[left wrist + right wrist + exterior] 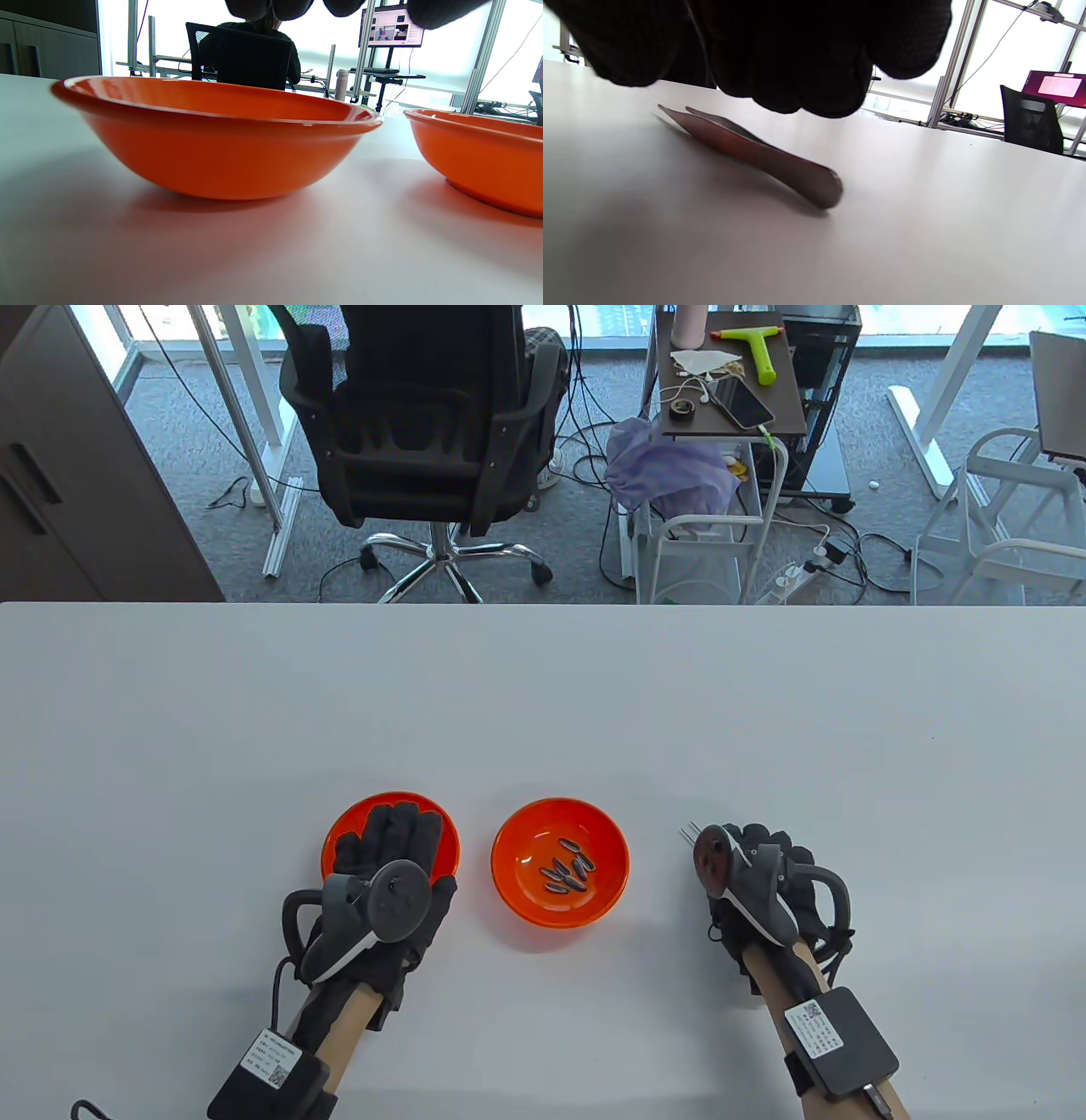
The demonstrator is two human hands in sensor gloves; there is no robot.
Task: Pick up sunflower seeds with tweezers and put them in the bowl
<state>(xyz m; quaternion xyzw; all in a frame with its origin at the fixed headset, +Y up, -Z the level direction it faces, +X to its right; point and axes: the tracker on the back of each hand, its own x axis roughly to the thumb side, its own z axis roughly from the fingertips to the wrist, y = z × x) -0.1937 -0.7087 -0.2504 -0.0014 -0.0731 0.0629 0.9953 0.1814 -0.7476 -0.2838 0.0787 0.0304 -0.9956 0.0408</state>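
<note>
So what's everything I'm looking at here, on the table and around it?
Left bowl: one, orange, near table edge, partly under the left hand; contents hidden.
Right bowl: one, orange, just right of the first, apart from it.
Sunflower seeds: a small cluster, dark striped, in the right bowl.
Tweezers: one, metal, lying flat on the table under the right hand.
Table: one, white.
Office chair: one, black, beyond the table.
Cart: one, holding a phone and green squeegee, on the floor behind.
Left hand: black glove, over the left bowl, fingers spread.
Right hand: black glove, above the tweezers; whether it touches them I cannot tell.
</note>
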